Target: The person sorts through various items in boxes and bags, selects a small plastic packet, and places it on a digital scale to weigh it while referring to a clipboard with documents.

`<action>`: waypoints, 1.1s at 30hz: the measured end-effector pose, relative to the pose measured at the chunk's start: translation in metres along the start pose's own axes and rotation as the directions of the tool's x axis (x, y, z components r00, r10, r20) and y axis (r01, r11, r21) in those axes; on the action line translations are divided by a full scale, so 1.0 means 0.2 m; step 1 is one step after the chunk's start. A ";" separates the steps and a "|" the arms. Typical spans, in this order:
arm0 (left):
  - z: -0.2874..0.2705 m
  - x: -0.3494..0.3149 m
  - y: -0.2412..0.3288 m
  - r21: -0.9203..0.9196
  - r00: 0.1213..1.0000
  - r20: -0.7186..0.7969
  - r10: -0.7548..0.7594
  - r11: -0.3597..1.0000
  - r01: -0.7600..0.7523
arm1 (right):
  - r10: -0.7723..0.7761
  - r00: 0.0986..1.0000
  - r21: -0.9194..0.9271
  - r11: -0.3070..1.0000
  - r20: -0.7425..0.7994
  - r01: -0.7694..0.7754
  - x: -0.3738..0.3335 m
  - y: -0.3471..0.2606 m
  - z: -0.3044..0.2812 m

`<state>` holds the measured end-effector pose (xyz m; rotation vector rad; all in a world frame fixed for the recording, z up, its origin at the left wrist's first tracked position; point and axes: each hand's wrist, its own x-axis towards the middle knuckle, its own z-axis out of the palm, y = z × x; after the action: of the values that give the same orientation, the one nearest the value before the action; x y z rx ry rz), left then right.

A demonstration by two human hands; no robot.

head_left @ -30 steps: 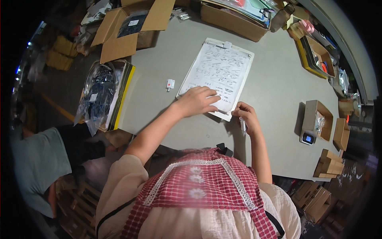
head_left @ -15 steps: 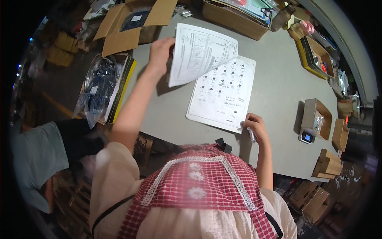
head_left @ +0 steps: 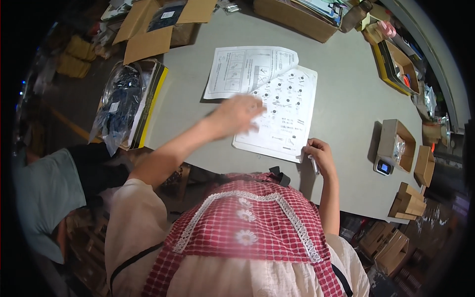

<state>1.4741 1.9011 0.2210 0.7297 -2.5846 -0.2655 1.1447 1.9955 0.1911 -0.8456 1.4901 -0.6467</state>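
Note:
A stapled paper booklet lies on the grey table, its visible page covered with small drawings and handwriting. The turned-over sheet lies folded back toward the far left. Above the booklet's left side is my left hand, blurred, fingers apart and nothing seen in them. At the near right corner of the booklet, my right hand is closed, with its fingertips by the page edge. A slim white pen-like stick pokes out below its fingers.
An open carton stands far left, above a yellow-edged box with bagged dark parts. Another carton is at the back. Along the right edge are a yellow-edged tray, a small box and a little device with a screen. A person is at the left.
My left hand has let go of the lifted sheet and moved right and nearer, over the booklet. The sheet has dropped lower. My right hand stays at the corner.

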 end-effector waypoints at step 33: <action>-0.10 -0.12 -0.12 -0.679 0.462 0.726 -0.510 -0.420 0.603 | 0.023 1.000 0.139 0.990 0.007 -0.024 0.03 0.02 -0.05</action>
<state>1.5123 1.8913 0.2231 1.3228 -0.8601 -2.2108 1.1347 1.9921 0.1858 -0.7213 1.4307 -0.7215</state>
